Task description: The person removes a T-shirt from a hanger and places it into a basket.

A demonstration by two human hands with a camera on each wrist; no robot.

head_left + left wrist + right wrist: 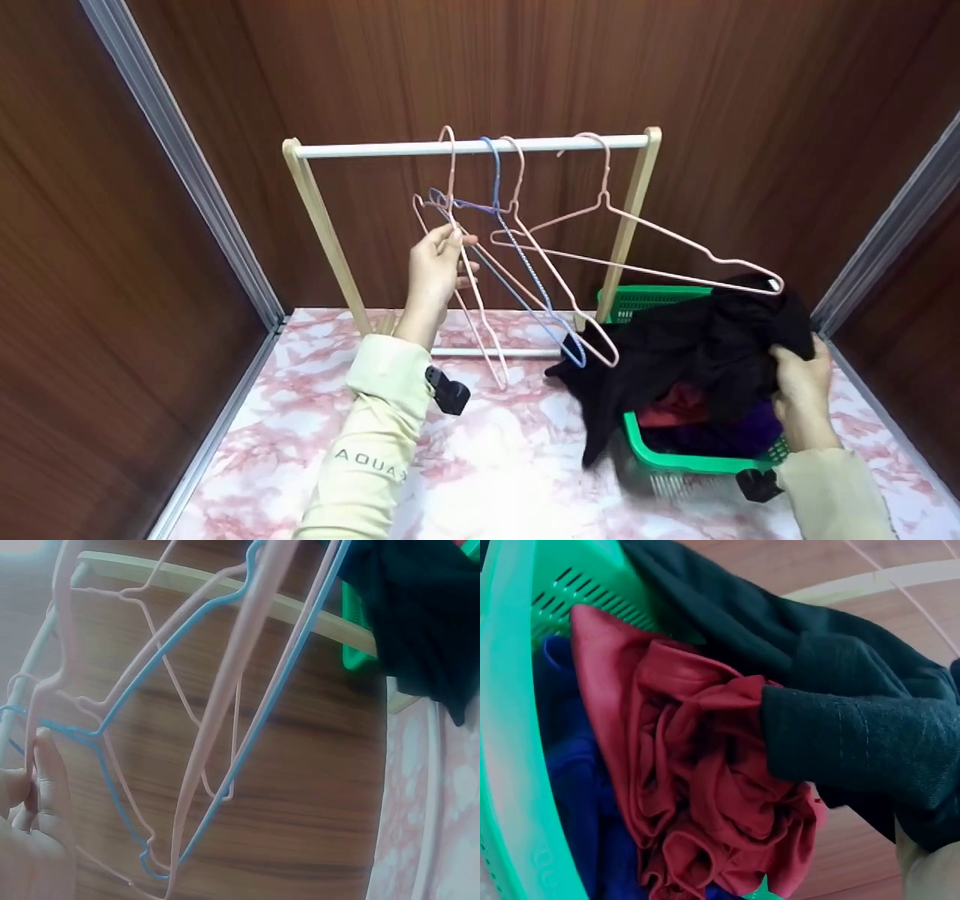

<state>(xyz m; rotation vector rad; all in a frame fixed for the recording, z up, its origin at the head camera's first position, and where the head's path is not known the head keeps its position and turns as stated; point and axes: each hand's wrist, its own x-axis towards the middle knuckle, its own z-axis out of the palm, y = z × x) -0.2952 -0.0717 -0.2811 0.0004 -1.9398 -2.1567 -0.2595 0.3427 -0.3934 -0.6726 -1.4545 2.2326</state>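
Note:
My left hand [436, 262] pinches a pink wire hanger [452, 172] just below its hook, which is over the white rail [360, 150] of a clothes rack. Close behind it on the rail are a blue hanger [496, 172] and another pink one. At the right, my right hand [802, 379] grips a black garment [697, 337] by its edge, lifted partly over a green basket [637, 442]. One end of the garment droops past the basket's left side. Red cloth [697, 757] and blue-purple cloth [577, 787] lie crumpled in the basket.
A separate pink hanger [604, 176] near the rail's right end reaches out over the black garment. The rack's wooden legs [326, 232] stand on a pink-and-white marbled surface [495, 480]. Brown wood-grain panels [360, 67] enclose the back and sides.

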